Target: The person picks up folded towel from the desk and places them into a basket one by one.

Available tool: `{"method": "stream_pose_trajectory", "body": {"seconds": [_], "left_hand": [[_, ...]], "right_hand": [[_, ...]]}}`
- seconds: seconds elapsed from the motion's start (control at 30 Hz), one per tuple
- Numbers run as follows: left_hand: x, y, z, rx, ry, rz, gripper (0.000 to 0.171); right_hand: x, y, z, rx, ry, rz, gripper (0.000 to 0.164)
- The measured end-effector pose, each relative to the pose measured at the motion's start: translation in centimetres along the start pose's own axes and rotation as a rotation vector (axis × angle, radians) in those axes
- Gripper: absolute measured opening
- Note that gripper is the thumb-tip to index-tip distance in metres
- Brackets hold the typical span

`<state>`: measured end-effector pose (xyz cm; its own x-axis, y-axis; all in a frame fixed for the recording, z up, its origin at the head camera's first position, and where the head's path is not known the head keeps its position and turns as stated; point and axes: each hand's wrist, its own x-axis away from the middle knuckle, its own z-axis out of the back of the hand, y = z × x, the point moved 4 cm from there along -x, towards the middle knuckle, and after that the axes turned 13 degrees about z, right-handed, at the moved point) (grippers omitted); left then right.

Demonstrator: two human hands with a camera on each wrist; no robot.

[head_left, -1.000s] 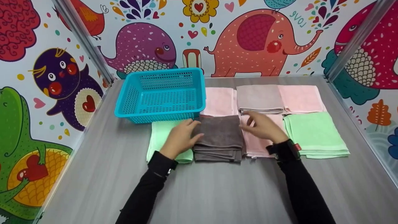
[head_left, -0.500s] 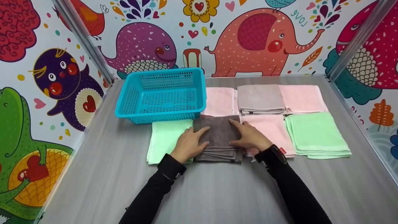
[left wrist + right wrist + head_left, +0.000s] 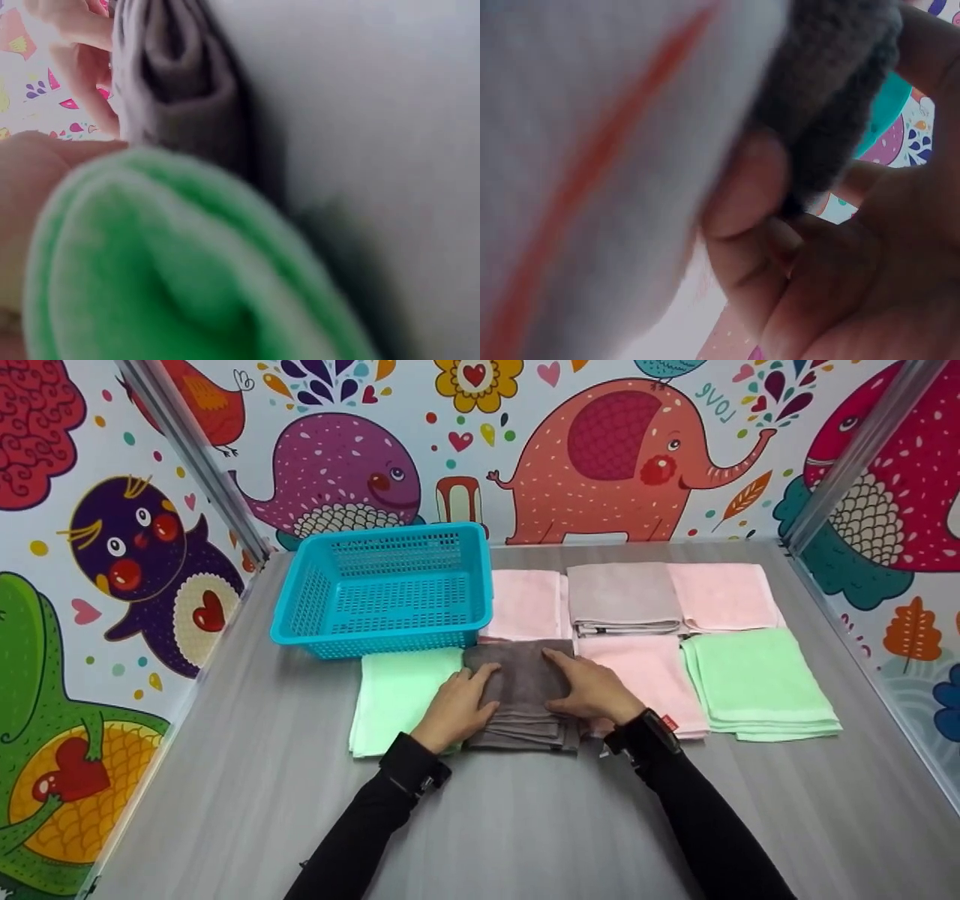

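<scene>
A stack of folded dark grey towels [image 3: 521,664] lies between my two hands in the head view. My left hand [image 3: 454,709] grips its left side, thumb and index finger on top. From the right, my right hand [image 3: 596,690] holds the opposite side; its curled fingers [image 3: 750,187] meet the grey cloth in the right wrist view. A folded light green towel [image 3: 397,697] sits under and beside the left hand, its fold filling the left wrist view. A folded pink towel [image 3: 652,675] lies beside the right hand. Fingertips against the stack's lower sides are partly hidden.
A turquoise plastic basket [image 3: 381,643] stands behind the left green towel with nothing in it. Along the back lie folded pink [image 3: 525,604], light grey [image 3: 624,594] and pink towels; another green towel [image 3: 761,679] is at the right. Printed walls border the grey table [image 3: 495,825].
Both hands have come in from either side onto the dark grey stack. The right hand moved down and left, off the pink towel; over the last half second they barely shift.
</scene>
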<state>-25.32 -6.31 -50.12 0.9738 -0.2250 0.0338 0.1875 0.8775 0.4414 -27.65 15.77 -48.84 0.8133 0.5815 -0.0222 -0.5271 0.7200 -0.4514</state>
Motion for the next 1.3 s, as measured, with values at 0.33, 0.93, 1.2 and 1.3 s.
{"method": "stream_pose_trajectory", "body": {"seconds": [0.33,0.93,1.2,1.3], "left_hand": [[0.1,0.2,-0.2,0.131,0.018,-0.063,0.053],[0.5,1.4,1.3,0.158,0.068,-0.152,0.052],[1.9,3.3,5.0,0.235,0.186,-0.213,0.052],[1.4,3.6,6.6,0.242,0.249,-0.232,0.052]], "right_hand": [[-0.3,-1.0,-0.3,-0.037,0.045,0.048,0.095],[0.3,-1.1,1.3,-0.074,0.077,0.076,0.095],[1.4,-3.4,6.4,-0.044,0.153,0.132,0.093],[0.4,-4.1,8.0,-0.042,0.171,0.146,0.093]]}}
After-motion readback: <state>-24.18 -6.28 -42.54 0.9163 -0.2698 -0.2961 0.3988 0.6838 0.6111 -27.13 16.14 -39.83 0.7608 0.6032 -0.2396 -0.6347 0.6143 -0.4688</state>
